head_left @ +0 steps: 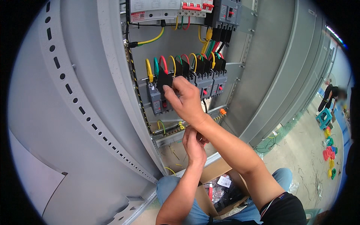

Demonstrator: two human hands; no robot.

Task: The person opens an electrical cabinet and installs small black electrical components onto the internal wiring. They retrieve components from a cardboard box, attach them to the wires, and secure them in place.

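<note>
My right hand (183, 98) pinches a thin black phase barrier (164, 80) between thumb and fingers. The barrier stands at the top of the leftmost grey circuit breaker (156, 102), between its wire ends. Yellow, green and red wires (149, 69) arch into the tops of the breakers in this row. More black barriers (200, 65) stand upright on the breakers to the right. Below my right wrist, my left hand (195, 146) is closed with its fingers curled. What it holds, if anything, is hidden.
An open cardboard box (206, 200) with bagged parts sits between my knees. The cabinet's perforated post (69, 90) rises at left, its grey side panel (262, 75) at right. A larger breaker (228, 15) is mounted above. Wire coils (329, 153) and a blue stool (323, 118) stand far right, near another person.
</note>
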